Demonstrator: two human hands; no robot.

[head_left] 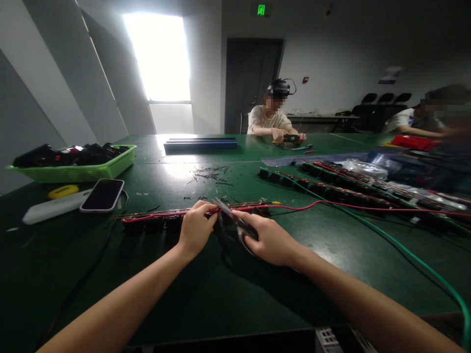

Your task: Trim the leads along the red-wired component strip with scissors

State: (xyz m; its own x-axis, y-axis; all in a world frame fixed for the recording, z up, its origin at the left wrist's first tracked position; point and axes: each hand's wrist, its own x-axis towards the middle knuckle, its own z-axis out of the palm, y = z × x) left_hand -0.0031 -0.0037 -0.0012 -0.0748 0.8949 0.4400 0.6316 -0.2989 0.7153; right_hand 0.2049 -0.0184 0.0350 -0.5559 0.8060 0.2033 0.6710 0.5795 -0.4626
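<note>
A long strip of black modules (158,221) lies across the green table (221,294), with a red wire (312,207) running along it. My left hand (195,229) is closed, pinching the red wire at the strip's middle. My right hand (268,240) is wrapped round a pair of pliers (230,215), whose jaws point up-left toward the wire beside my left fingers.
A phone (103,194), a white bar (51,207) and a yellow object (62,190) lie at the left, behind them a green basket (91,169) of black parts. Wire clippings (209,172), more wired strips (349,189) and a green wire (405,252) lie at the right. Two other people sit at the far side.
</note>
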